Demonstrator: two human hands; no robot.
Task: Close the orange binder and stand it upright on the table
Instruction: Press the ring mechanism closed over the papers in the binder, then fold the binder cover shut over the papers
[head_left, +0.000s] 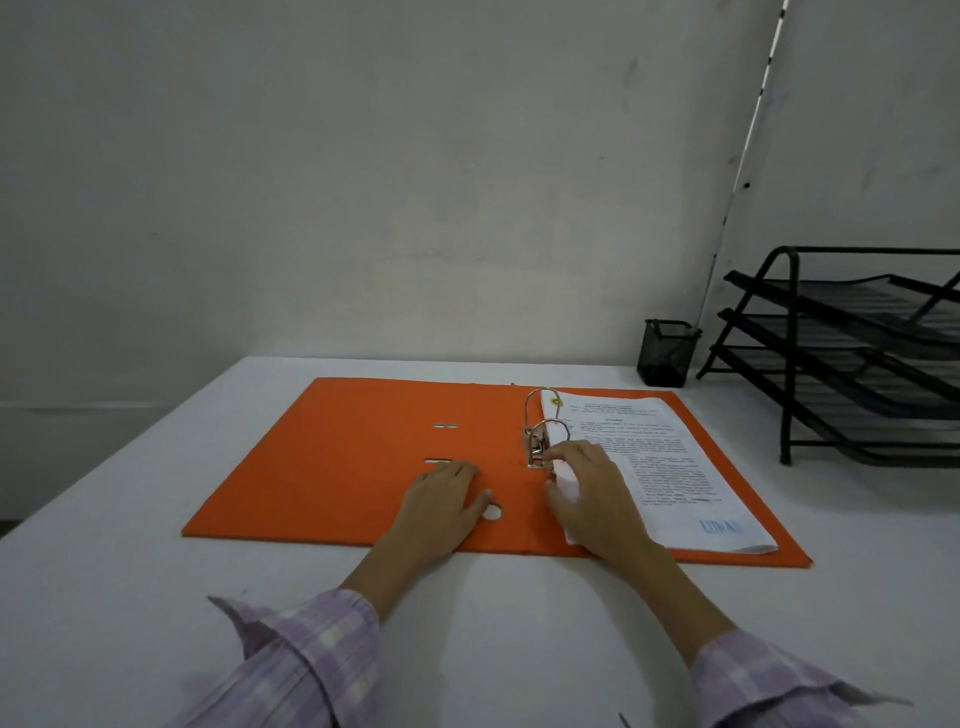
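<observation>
The orange binder (343, 457) lies open and flat on the white table (104, 597). A stack of printed papers (670, 467) sits on its right half, threaded on the metal ring mechanism (537, 431) at the spine. My left hand (441, 506) rests flat, palm down, on the inside of the binder near the spine's finger hole. My right hand (592, 493) lies on the left edge of the papers, its fingertips touching the metal lever clamp; whether it grips the lever I cannot tell.
A black mesh pen cup (667, 353) stands at the back of the table. A black three-tier wire letter tray (852, 358) occupies the right side. A white wall rises just behind the table's far edge.
</observation>
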